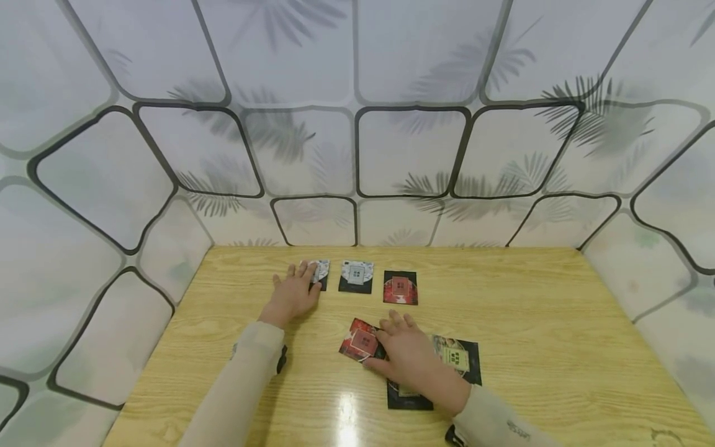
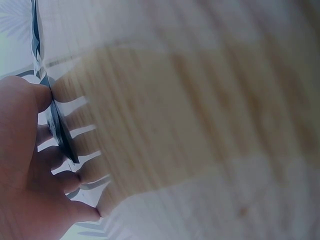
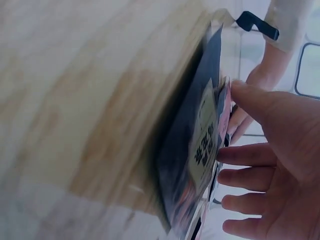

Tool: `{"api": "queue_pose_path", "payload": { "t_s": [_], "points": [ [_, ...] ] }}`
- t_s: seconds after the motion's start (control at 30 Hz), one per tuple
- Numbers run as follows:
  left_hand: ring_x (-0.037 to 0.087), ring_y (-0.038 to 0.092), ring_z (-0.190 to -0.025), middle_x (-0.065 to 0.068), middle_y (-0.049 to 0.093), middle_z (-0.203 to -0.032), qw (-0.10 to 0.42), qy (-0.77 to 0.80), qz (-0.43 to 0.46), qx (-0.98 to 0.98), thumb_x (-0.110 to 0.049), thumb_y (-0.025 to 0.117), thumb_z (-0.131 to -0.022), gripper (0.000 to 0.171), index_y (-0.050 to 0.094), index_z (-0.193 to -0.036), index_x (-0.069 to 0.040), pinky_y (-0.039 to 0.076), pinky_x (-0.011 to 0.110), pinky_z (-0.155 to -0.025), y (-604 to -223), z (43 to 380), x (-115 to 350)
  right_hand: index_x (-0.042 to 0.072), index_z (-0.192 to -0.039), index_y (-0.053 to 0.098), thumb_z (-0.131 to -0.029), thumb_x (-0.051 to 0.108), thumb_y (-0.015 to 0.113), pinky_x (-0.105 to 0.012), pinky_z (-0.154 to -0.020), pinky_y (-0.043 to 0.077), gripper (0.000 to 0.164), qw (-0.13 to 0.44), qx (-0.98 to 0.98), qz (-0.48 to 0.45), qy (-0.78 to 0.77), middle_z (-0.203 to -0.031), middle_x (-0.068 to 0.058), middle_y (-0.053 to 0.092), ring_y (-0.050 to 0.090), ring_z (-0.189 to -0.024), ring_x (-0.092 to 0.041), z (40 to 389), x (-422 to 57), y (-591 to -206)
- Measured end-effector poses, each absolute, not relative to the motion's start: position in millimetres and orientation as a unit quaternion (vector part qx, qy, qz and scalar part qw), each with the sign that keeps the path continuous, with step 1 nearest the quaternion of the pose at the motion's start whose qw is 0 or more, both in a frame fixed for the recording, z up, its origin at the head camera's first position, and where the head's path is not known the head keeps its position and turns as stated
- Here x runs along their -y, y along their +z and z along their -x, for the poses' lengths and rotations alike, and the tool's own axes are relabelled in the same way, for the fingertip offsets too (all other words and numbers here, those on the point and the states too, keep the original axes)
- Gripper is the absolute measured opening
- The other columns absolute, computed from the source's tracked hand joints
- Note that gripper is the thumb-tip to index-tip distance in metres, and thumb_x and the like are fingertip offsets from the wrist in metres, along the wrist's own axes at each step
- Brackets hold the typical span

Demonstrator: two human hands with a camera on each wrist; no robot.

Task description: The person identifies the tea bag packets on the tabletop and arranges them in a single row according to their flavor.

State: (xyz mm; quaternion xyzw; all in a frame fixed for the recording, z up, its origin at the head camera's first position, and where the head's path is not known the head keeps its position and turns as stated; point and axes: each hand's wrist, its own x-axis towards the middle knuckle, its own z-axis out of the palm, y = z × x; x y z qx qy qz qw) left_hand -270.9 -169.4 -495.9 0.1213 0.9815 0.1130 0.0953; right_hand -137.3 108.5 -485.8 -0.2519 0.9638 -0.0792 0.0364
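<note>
My left hand [image 1: 292, 297] lies with spread fingers over a small square packet [image 1: 322, 272], white above and black below, at the left end of a row. In the left wrist view the thumb touches that packet's edge. My right hand [image 1: 416, 360] reaches over a tilted red packet [image 1: 360, 341]. Its fingers look straight, and the thumb touches the red packet's edge in the right wrist view. Beneath and beside the right hand are two dark packets with pale yellow labels, one on the right [image 1: 473, 360] and one nearer the front [image 1: 410, 402], partly hidden by the hand.
A second white-and-black packet [image 1: 356, 276] and another red packet [image 1: 400, 287] continue the row toward the right. All lie on a wooden table [image 1: 530, 298]. Patterned fabric walls [image 1: 413, 155] enclose its back and sides.
</note>
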Motion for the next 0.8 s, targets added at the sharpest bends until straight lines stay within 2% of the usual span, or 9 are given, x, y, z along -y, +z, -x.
{"api": "queue_pose_path", "payload": {
  "t_s": [0.1,0.23,0.37,0.43,0.5,0.53,0.63,0.8],
  "points": [
    [0.049,0.016,-0.161,0.021,0.019,-0.175,0.095,0.114,-0.123,-0.981,-0.040,0.036,-0.114,0.065,0.023,-0.169,-0.010,0.015,0.083,-0.120,-496.6,270.4,169.6,0.005,-0.141,0.067,-0.094,0.063,0.070,-0.059,-0.126,0.035,0.075,0.063,-0.960,0.262,-0.075,-0.153,-0.018,0.059,0.041,-0.154,-0.041,136.6,-106.2,-485.1],
    [0.050,0.015,-0.161,0.021,0.019,-0.175,0.096,0.118,-0.122,-0.981,-0.040,0.036,-0.114,0.065,0.022,-0.170,-0.010,0.014,0.083,-0.120,-497.5,270.5,170.1,0.006,-0.146,0.064,-0.097,0.055,0.070,-0.061,-0.125,0.034,0.069,0.076,-0.955,0.278,-0.073,-0.156,-0.019,0.055,0.038,-0.155,-0.043,137.0,-109.7,-485.0],
    [0.050,0.015,-0.161,0.020,0.018,-0.175,0.095,0.117,-0.124,-0.981,-0.040,0.036,-0.114,0.065,0.022,-0.170,-0.010,0.013,0.083,-0.120,-496.9,271.3,170.1,0.013,-0.148,0.063,-0.102,0.034,0.070,-0.063,-0.123,0.037,0.051,0.056,-0.954,0.290,-0.058,-0.158,-0.020,0.053,0.040,-0.153,-0.047,137.7,-116.1,-484.1],
    [0.050,0.014,-0.161,0.020,0.017,-0.175,0.095,0.117,-0.125,-0.981,-0.040,0.036,-0.114,0.065,0.021,-0.170,-0.010,0.013,0.083,-0.120,-496.4,271.6,169.9,0.014,-0.147,0.064,-0.103,0.021,0.070,-0.064,-0.121,0.039,0.046,0.040,-0.953,0.296,-0.054,-0.158,-0.020,0.054,0.042,-0.151,-0.048,137.9,-118.1,-483.7],
    [0.050,0.014,-0.161,0.020,0.017,-0.175,0.097,0.115,-0.125,-0.981,-0.041,0.035,-0.114,0.065,0.021,-0.170,-0.010,0.013,0.083,-0.121,-496.2,271.7,169.8,0.012,-0.145,0.065,-0.103,0.016,0.068,-0.064,-0.119,0.041,0.042,0.021,-0.953,0.296,-0.053,-0.155,-0.021,0.056,0.045,-0.149,-0.047,138.1,-118.1,-483.9],
    [0.050,0.013,-0.161,0.020,0.017,-0.175,0.097,0.116,-0.125,-0.981,-0.041,0.035,-0.114,0.065,0.021,-0.170,-0.010,0.013,0.082,-0.121,-496.1,271.7,169.8,0.011,-0.144,0.066,-0.104,0.016,0.067,-0.064,-0.119,0.041,0.040,0.015,-0.954,0.294,-0.055,-0.154,-0.020,0.058,0.046,-0.148,-0.047,138.1,-117.1,-483.8],
    [0.050,0.013,-0.161,0.020,0.016,-0.175,0.098,0.119,-0.125,-0.980,-0.041,0.035,-0.114,0.065,0.021,-0.170,-0.010,0.012,0.082,-0.121,-496.0,271.6,170.0,0.007,-0.143,0.066,-0.107,0.032,0.063,-0.063,-0.121,0.040,0.044,0.013,-0.959,0.275,-0.069,-0.150,-0.019,0.061,0.048,-0.148,-0.045,138.2,-110.1,-484.2],
    [0.050,0.014,-0.161,0.021,0.017,-0.175,0.096,0.124,-0.125,-0.980,-0.040,0.036,-0.114,0.065,0.022,-0.169,-0.009,0.012,0.083,-0.120,-495.9,270.4,170.0,0.006,-0.144,0.065,-0.103,0.061,0.056,-0.059,-0.124,0.038,0.069,0.029,-0.965,0.254,-0.063,-0.150,-0.016,0.063,0.046,-0.151,-0.040,138.0,-93.6,-488.4]
  ]
}}
